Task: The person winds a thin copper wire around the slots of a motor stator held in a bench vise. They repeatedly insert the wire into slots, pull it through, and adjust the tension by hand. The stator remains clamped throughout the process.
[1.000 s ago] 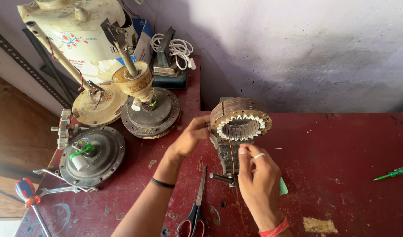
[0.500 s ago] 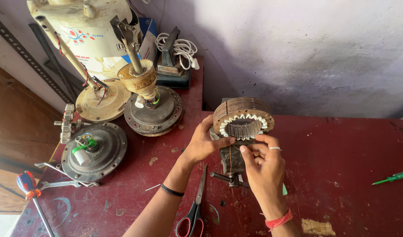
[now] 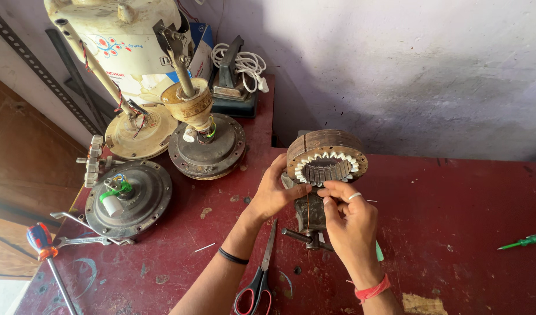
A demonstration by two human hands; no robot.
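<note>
Steadying the motor stator (image 3: pixel 326 154) clamped in the small bench vise (image 3: pixel 310 217), the left hand (image 3: pixel 275 191) grips its left rim while the right hand (image 3: pixel 346 217), just below, pinches thin wire at its lower slots.

Both bare forearms reach up from the lower edge of the view and converge toward the middle, the left forearm slanting up to the right with a thin black band around its wrist, the right forearm rising almost straight with a red thread band tied at its wrist. The left hand (image 3: pixel 275 192) is cupped with its palm turned to the right, thumb stretched out sideways and fingers curled forward in a light grasp. The right hand (image 3: pixel 351 219) shows its back to the camera, a silver ring on one finger, with the thumb and forefinger drawn together in a pinch at the fingertips (image 3: pixel 326 188) while the other fingers fold loosely beneath.
</note>
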